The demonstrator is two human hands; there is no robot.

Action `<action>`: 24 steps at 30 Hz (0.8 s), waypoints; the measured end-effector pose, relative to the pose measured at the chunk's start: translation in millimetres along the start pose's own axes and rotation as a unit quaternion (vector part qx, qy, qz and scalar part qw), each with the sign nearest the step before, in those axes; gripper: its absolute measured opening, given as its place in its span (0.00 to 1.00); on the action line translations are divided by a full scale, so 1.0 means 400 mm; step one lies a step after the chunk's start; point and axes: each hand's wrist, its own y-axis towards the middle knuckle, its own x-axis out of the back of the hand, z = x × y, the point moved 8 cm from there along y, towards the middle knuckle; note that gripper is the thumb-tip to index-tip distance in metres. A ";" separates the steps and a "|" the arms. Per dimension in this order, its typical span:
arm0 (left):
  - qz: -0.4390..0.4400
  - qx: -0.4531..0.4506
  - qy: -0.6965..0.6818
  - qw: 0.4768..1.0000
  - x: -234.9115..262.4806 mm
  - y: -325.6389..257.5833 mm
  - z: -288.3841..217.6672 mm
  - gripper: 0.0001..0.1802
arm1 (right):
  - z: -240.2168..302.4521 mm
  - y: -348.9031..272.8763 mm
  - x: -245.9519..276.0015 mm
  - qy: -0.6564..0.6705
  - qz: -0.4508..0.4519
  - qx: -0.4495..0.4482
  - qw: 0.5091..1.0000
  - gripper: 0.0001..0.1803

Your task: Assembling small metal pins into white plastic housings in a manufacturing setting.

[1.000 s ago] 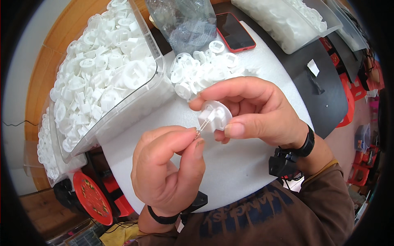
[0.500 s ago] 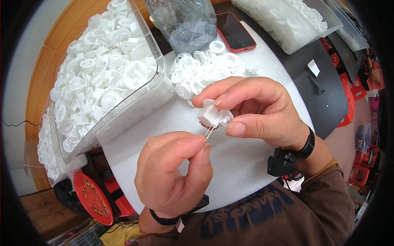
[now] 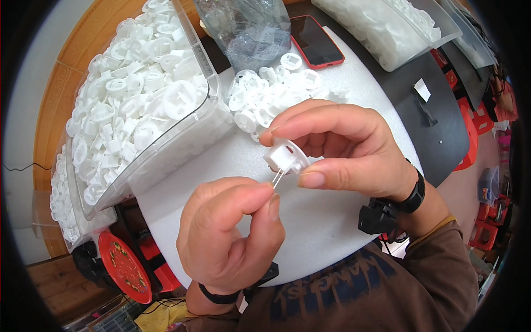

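Observation:
A small white plastic part [image 3: 284, 157], with a round flange and a boxy middle, is held by its rim between the thumb and fingers of my right hand [image 3: 351, 146]. Two thin metal wire legs [image 3: 277, 178] stick out of its underside. My left hand [image 3: 228, 232] pinches the ends of these legs between thumb and forefinger. What the legs join inside the part is hidden. Just beyond my right fingers lies a loose pile of similar white parts [image 3: 271, 91] on the white foam board [image 3: 326, 238].
A clear bin [image 3: 213, 91] heaped with white parts stands at the left. At the back are a grey plastic bag [image 3: 246, 39] and a red-cased phone [image 3: 316, 41]. Another clear tub [image 3: 390, 55] is at back right, and a red round tray [image 3: 126, 268] sits low at the left.
The white part has turned in my right fingers, so its flange now faces more to the right. Both hands have shifted slightly left; the left still pinches the wire legs.

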 end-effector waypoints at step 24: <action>0.003 0.073 -0.045 0.996 -0.007 -0.009 0.050 0.12 | 0.006 -0.005 -0.003 -0.028 0.001 0.005 1.000 0.23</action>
